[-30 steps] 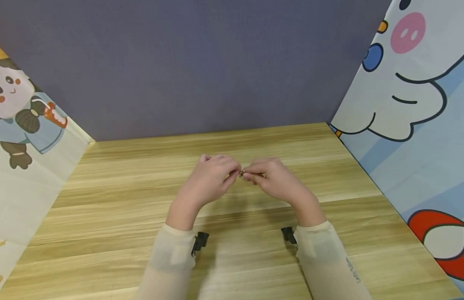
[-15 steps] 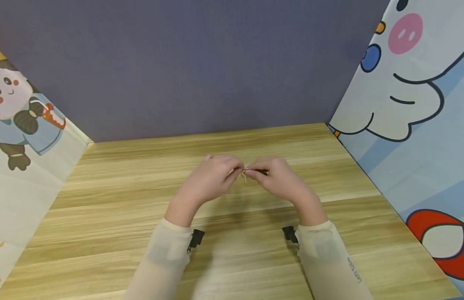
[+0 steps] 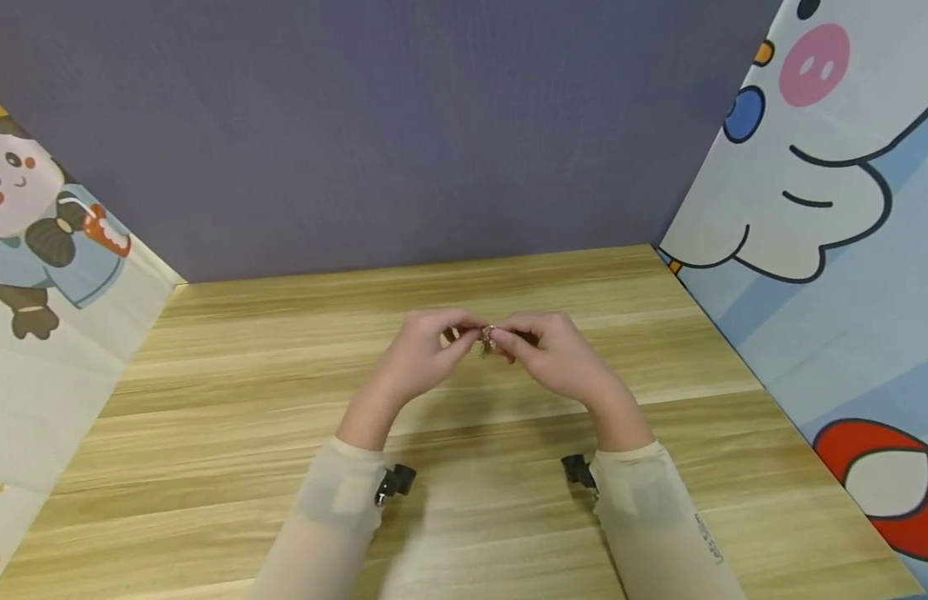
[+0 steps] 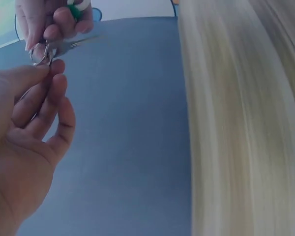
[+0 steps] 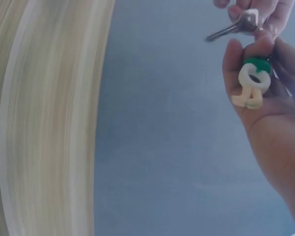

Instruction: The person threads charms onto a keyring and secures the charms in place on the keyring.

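A metal key (image 5: 247, 22) sticks out between the two hands, its blade pointing away from the fingers. Thumb and fingers of my left hand (image 3: 422, 354) pinch the metal key ring (image 4: 50, 53) beside it. My right hand (image 3: 554, 354) grips the keychain from the other side, the fingertips of both hands nearly meeting. Against the right palm hangs the keychain's small charm (image 5: 255, 81), a green and white figure with cream-coloured legs. From the head view only a little shiny metal (image 3: 488, 338) shows; fingers cover part of the ring.
Both hands are held above a wood-grain table (image 3: 231, 433). Behind it rises a grey-blue panel (image 3: 403, 142). Cartoon-printed panels stand at the left (image 3: 51, 358) and right (image 3: 831, 333). A small black device (image 3: 394, 483) sits at each sleeve cuff.
The left hand has turned slightly, opening a gap between its thumb and forefinger. The key that hung below the fingertips has shifted. The right hand has barely moved.
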A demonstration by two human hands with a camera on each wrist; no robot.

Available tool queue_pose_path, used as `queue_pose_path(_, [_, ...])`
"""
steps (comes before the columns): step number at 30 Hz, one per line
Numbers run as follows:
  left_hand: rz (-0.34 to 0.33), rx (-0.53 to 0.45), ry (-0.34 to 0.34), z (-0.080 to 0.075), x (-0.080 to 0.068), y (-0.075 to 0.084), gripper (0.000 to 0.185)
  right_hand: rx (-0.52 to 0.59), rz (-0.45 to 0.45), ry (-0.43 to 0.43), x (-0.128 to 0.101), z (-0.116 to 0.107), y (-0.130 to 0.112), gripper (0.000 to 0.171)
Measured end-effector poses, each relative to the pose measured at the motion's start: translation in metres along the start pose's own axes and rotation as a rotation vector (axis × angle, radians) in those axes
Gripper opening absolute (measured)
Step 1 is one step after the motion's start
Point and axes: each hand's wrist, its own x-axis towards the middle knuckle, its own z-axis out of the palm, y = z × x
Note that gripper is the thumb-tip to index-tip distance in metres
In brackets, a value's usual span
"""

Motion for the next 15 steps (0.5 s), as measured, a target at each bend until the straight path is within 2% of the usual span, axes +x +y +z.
queue_pose_path(4, [-0.078, -0.096, 0.055, 0.0052, 0.0009, 0.0023, 0.012, 0.018, 0.018, 0.031, 0.0001, 0.0017, 0.0005, 0.021])
queue_pose_path(9, [-0.183, -0.206, 0.047, 0.0073, -0.002, 0.0034, 0.018, -0.017, 0.029, 0.075, 0.0007, 0.0033, 0.0007, 0.023])
queue_pose_path(11, [-0.2, -0.211, 0.031, 0.0076, -0.0027, 0.0028, 0.02, -0.038, 0.034, 0.083, 0.0008, 0.0037, 0.001, 0.023])
queue_pose_path(15, [-0.211, -0.136, 0.019, 0.0072, -0.0026, 0.0031, 0.02, -0.085, 0.009, 0.086, 0.0013, 0.0052, 0.0002, 0.023])
